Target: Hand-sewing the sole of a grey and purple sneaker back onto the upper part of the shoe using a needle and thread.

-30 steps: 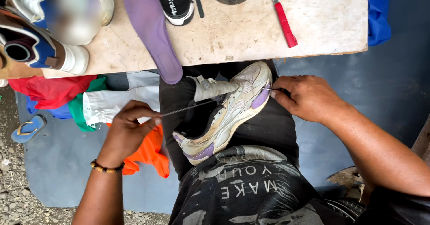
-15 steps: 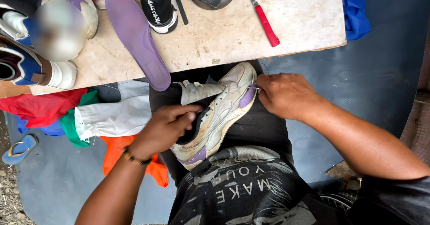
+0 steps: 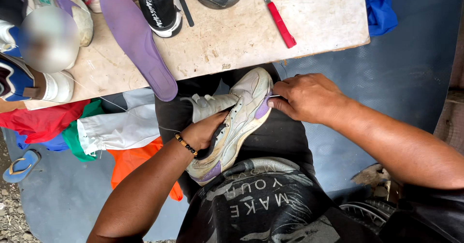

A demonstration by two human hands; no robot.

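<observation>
- Lying at the far left on the grey floor is a blue sandal [image 3: 20,164], with red, green, white and orange cloths [image 3: 104,132] heaped beside it.
- Above them, a worn wooden table [image 3: 232,40] carries a purple insole [image 3: 137,40], a black shoe [image 3: 160,6] and a red-handled tool [image 3: 279,19].
- Left hand [image 3: 207,132], a beaded bracelet [image 3: 186,145] on its wrist, is pushed into the mouth of the sneaker; its fingers are hidden inside, so I cannot tell how they are set.
- White sneaker [image 3: 237,122] with purple patches rests tilted on the person's lap, toe toward the table.
- Right hand [image 3: 304,98] presses against the sneaker's toe side, fingertips pinched shut on a thin thread [image 3: 273,96] at the purple patch.
</observation>
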